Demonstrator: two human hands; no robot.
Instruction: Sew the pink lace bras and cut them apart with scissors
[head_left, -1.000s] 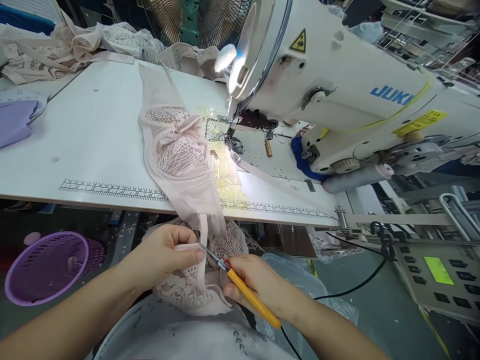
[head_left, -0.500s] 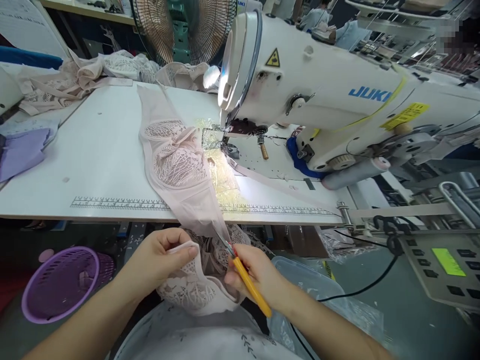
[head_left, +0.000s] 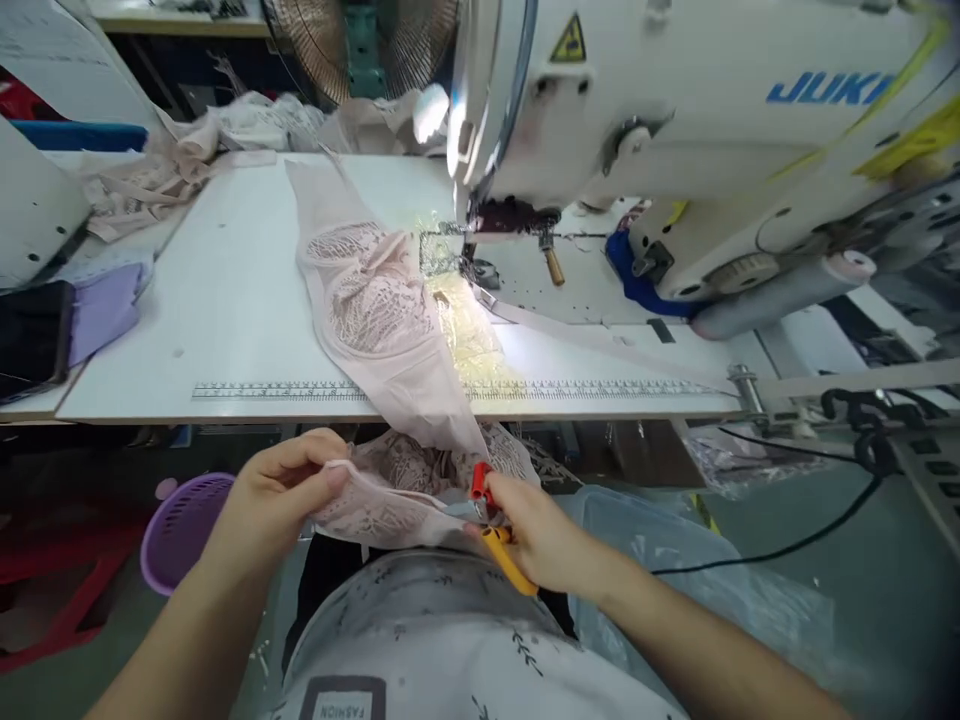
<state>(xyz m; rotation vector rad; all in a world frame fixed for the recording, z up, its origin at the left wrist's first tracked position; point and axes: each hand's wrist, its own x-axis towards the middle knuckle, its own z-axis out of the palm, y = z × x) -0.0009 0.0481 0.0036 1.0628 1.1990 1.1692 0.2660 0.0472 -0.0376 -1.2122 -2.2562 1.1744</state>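
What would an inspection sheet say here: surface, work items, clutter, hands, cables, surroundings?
Surface: white table, ruler markings along its front edge.
Job's things: lace garment draped over that edge; lace material below, possibly joined, cannot tell; scissors with red and yellow handles.
Clutter: garment heap, purple cloth at far left.
Hands: left hand pinches the lace material's edge; right hand holds the scissors.
Cables: black cable at lower right.
Surroundings: sewing machine, fan behind the table, purple basket at lower left.
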